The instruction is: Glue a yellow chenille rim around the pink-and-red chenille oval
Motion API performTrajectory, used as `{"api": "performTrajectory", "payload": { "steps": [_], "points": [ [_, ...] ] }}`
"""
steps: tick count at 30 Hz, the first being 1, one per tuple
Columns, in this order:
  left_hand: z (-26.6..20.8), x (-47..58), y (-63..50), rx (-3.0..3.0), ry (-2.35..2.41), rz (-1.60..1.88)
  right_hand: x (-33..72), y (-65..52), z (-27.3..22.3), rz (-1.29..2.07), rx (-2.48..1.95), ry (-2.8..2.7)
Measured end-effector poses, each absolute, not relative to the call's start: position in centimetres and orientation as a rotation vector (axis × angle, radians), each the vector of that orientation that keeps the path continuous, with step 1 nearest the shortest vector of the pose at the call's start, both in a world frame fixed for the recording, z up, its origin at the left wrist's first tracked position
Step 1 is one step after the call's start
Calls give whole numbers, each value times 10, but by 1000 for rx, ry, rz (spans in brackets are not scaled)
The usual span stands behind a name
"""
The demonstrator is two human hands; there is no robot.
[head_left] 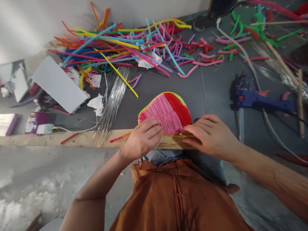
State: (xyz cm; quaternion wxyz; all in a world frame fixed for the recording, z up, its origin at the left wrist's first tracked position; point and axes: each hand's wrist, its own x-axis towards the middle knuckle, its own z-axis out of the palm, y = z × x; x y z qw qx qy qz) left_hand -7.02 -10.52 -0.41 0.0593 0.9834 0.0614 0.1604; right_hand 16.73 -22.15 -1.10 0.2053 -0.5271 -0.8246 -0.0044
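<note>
A rounded piece covered in pink and red pipe cleaners [166,112], edged in yellow, lies at the table's front edge before me. My left hand [147,136] is at its lower left, fingers curled and pressed together against the pink part. What those fingers pinch, if anything, is hidden. My right hand [209,133] grips the lower right edge between thumb and fingers, where the yellow edging runs. An orange-red strip [119,138] lies on the wooden edge just left of my left hand.
Loose pipe cleaners [115,45] are heaped at the back. A blue glue gun [262,101] lies at right beside a white cable [250,61]. Silver wires [115,99], a white box [60,85] and a purple packet [37,122] are at left.
</note>
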Motion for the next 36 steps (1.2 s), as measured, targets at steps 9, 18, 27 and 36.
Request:
{"api": "performTrajectory", "payload": {
  "steps": [9,18,27,36],
  "points": [
    [1,-69,-103,3065,163,406,159,-223,-6,-109,-1358,-2409],
    [7,-66,-97,3086,44,386,165,-215,-1,-220,-1257,-2420],
    [14,-60,-100,3112,28,364,167,-210,-1,-196,-1232,-2425],
    [7,-59,-115,3173,85,363,171,-210,-8,-113,-1261,-2385]
  ]
}}
